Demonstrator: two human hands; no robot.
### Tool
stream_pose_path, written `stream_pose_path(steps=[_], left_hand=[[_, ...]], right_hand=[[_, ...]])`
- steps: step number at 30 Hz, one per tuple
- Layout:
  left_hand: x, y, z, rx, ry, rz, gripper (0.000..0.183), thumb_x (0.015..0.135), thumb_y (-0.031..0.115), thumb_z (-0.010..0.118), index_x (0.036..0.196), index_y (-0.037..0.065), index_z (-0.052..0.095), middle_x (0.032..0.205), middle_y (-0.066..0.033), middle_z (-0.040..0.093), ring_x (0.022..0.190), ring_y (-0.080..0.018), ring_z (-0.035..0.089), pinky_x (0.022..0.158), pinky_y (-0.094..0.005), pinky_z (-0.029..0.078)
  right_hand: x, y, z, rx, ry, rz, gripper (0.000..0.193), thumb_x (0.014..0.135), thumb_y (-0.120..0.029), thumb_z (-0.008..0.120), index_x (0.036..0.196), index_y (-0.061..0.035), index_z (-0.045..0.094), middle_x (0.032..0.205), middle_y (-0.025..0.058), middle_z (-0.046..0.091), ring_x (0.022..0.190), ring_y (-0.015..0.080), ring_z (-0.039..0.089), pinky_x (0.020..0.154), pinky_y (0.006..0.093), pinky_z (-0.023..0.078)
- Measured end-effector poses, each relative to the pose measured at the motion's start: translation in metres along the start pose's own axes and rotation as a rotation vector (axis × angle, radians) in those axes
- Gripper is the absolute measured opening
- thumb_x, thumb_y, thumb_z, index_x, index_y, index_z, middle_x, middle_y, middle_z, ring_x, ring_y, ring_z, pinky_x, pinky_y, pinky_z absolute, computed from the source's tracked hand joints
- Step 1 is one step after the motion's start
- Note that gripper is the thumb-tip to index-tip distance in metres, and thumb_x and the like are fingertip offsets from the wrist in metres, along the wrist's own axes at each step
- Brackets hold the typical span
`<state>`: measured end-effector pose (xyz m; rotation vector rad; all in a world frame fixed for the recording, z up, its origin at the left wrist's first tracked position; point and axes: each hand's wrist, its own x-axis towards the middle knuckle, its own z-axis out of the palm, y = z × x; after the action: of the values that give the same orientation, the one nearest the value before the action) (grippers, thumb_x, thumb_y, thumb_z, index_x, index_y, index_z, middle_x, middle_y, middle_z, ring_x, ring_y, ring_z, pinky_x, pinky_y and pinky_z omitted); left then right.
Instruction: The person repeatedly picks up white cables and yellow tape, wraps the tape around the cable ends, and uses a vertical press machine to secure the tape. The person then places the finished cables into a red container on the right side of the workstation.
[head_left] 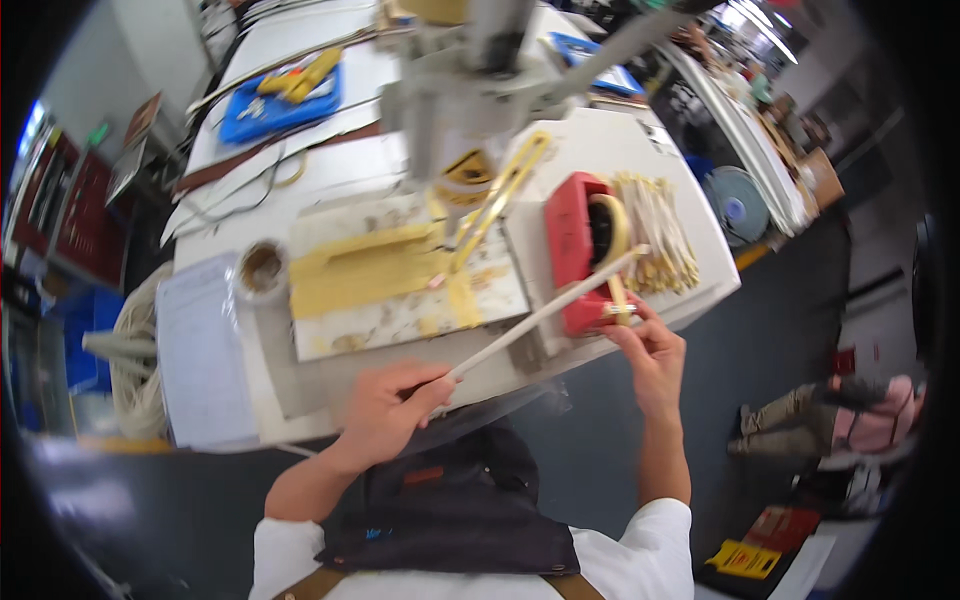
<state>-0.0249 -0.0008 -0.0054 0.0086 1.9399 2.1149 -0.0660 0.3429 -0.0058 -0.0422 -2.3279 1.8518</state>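
Note:
My left hand [392, 408] is closed round the near end of a thin white cord-like length [540, 314]. It slants up to the right, and its far tip lies over a red tape dispenser [571, 215]. At the dispenser's near end, my right hand [652, 352] pinches the loose end of the pale yellow tape [621, 297] beside the cutter. A roll of that tape [612, 228] sits in the dispenser. Just right of it lies a bundle of white lengths [655, 225] with yellowish ends.
A press-like machine [440, 130] stands behind a yellow-taped plate [345, 335]. Left of the plate are a tape roll [262, 270] and a paper sheet in a plastic sleeve [205, 350]. A blue tray [255, 118] lies further back. Another person [850, 415] is at the far right.

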Motion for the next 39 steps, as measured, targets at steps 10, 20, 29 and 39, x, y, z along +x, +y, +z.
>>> stream_pose_path(steps=[10,20,29,39], left_hand=[[-0.01,-0.005,-0.002,0.03,-0.03,0.117,0.022,0.1,0.017,0.068,0.109,-0.002,0.076,0.084,-0.0034,0.069,0.058,-0.0051,0.052,0.051,-0.0214,0.042],[-0.009,-0.002,0.001,-0.01,-0.013,-0.01,0.018,0.097,0.012,0.071,0.106,-0.003,0.075,0.082,-0.0037,0.067,0.058,-0.0059,0.053,0.052,-0.0219,0.041],[-0.008,0.0,0.003,0.015,0.02,0.063,0.017,0.098,0.009,0.069,0.107,-0.003,0.075,0.082,-0.0048,0.068,0.059,-0.0064,0.055,0.052,-0.0224,0.042],[-0.018,-0.002,0.012,0.151,-0.002,0.26,0.019,0.098,0.008,0.067,0.113,-0.002,0.073,0.086,-0.0057,0.067,0.069,-0.0083,0.056,0.06,-0.0252,0.042]], right_hand=[[0.007,-0.005,-0.002,0.044,-0.052,-0.051,0.018,0.092,0.004,0.066,0.074,0.0044,0.064,0.121,0.0274,0.067,0.127,0.0292,0.06,0.095,0.0372,0.057],[0.005,0.014,-0.013,0.238,0.033,-0.04,0.025,0.099,-0.007,0.06,0.076,0.0018,0.061,0.112,0.0244,0.071,0.118,0.0284,0.066,0.087,0.0394,0.062],[-0.019,-0.035,0.028,-0.121,-0.083,-0.595,0.011,0.096,-0.006,0.068,0.091,0.002,0.064,0.1,0.0167,0.072,0.088,0.0201,0.071,0.076,0.0296,0.055],[-0.029,-0.053,0.097,0.062,-0.868,-0.203,0.018,0.099,-0.014,0.068,0.089,-0.0019,0.058,0.077,0.0073,0.069,0.067,0.0143,0.067,0.063,0.0285,0.053]])
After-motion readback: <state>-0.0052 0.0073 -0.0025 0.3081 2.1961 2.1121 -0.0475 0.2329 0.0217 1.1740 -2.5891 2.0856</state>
